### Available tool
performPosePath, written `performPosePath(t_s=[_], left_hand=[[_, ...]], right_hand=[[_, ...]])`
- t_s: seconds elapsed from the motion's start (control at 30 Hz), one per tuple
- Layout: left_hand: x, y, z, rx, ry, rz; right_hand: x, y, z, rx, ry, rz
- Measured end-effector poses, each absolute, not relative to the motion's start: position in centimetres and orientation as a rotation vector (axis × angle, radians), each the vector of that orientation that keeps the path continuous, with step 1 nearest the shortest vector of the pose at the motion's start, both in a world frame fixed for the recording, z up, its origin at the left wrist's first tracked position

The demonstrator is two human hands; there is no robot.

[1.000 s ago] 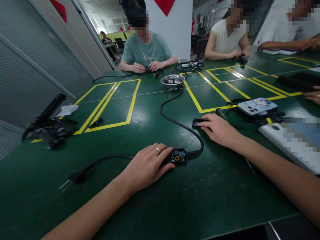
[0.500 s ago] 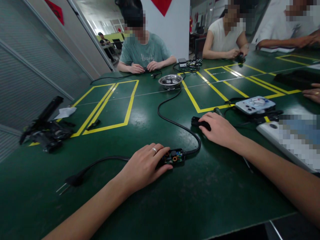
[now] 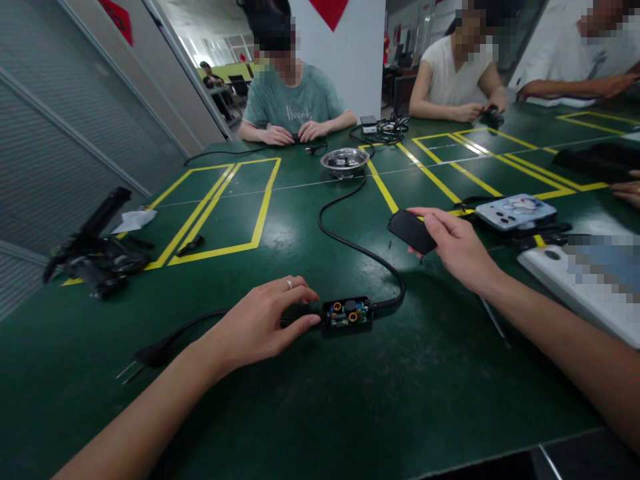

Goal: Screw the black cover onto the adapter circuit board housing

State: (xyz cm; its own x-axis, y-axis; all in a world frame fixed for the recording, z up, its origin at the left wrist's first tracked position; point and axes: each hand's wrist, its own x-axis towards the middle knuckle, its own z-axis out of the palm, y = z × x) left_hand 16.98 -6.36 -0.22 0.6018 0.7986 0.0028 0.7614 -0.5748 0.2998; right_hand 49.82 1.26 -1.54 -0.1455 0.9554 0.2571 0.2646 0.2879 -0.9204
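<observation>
An opened black power adapter (image 3: 347, 314) with its circuit board showing lies on the green table (image 3: 310, 400), a black cable (image 3: 350, 247) running from each end. My left hand (image 3: 260, 325) rests beside its left end, fingers pinched on the cable there. My right hand (image 3: 457, 248) is raised above the table and grips a flat black adapter cover (image 3: 411, 231), tilted.
A metal bowl (image 3: 345, 161) sits farther back on the table. A phone (image 3: 515, 211) and a white device (image 3: 575, 280) lie at the right, black tools (image 3: 95, 257) at the left, a two-pin plug (image 3: 150, 357) near my left arm. Other people sit across the table.
My right hand has lifted the black cover off the table. My left hand has slid left off the adapter, uncovering the circuit board.
</observation>
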Motion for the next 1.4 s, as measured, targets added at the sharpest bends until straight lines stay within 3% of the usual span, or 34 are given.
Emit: performPosePath(t_s=[0.13,0.27,0.37,0.57,0.83,1.4], left_hand=[[17.2,-6.4,0.0,2.412,1.215,0.158],[17.4,-6.4,-0.1,2.308,1.18,0.167],[17.5,-6.3,-0.3,2.283,1.136,0.176],[17.3,-5.9,-0.4,2.239,1.111,0.169],[17.3,-5.8,-0.3,2.182,1.108,0.147],[17.5,-6.2,-0.1,2.345,1.218,0.112]], right_hand=[[49.0,0.3,-2.0,-1.004,-1.431,1.448],[48.1,-1.2,-1.7,-0.976,-1.581,1.561],[47.6,-2.4,-1.3,-0.991,-1.825,1.405],[46.2,-4.5,-0.7,-0.966,-2.339,0.772],[43.9,-5.5,-2.3,-0.677,-2.497,0.308],[43.7,-5.4,-2.8,-0.788,-2.496,0.269]])
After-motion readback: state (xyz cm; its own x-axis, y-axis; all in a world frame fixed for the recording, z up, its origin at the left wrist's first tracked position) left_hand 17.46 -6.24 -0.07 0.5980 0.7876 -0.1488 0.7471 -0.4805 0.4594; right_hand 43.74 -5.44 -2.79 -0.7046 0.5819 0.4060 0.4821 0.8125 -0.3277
